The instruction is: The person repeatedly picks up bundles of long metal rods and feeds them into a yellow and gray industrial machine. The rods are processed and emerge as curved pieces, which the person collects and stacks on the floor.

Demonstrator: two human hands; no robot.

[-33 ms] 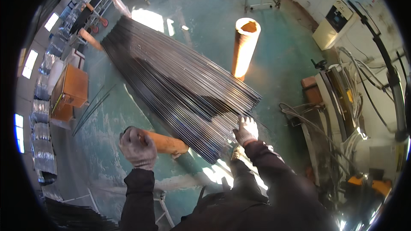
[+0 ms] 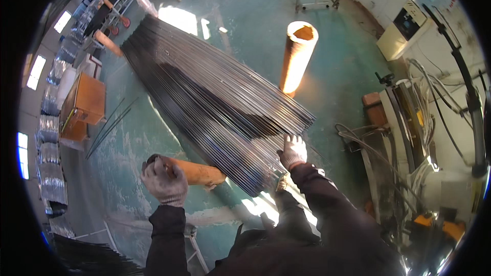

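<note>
1. The rods [image 2: 215, 102], a broad sheaf of thin, dark, shiny metal lengths, lie side by side in a flat slanted layer running from far left down toward the person.
2. Their near ends sit just in front of the person's chest, ragged and uneven, some catching sunlight.
3. The right hand [image 2: 293, 152], in a pale knit glove, rests on the near ends, fingers curled down onto them; whether that grip is fully closed around any rod I cannot tell.
4. The left hand [image 2: 163, 181], gloved the same way, is clamped round the end of a tube [image 2: 197, 172], an orange-brown cylinder lying crosswise under the sheaf's near edge.
5. A second tube [image 2: 298, 56], same colour and hollow at the top, stands tilted beyond the rods, bright on its sunlit side.
6. The floor [image 2: 245, 15] is green-painted concrete, scuffed and patchy, with white glare spots.
7. A few loose rods [image 2: 107, 128] lie on the floor to the left, apart from the sheaf.
8. Beside them stands an orange box [image 2: 84, 105] with flat sides; what it holds is not visible.
9. Along the left wall are stacked silvery bundles [image 2: 51, 138], glossy like wrapped metal.
10. On the right are a beige cabinet [image 2: 404, 28] and a machine [image 2: 409, 138] draped in cables [image 2: 434, 102].
</note>
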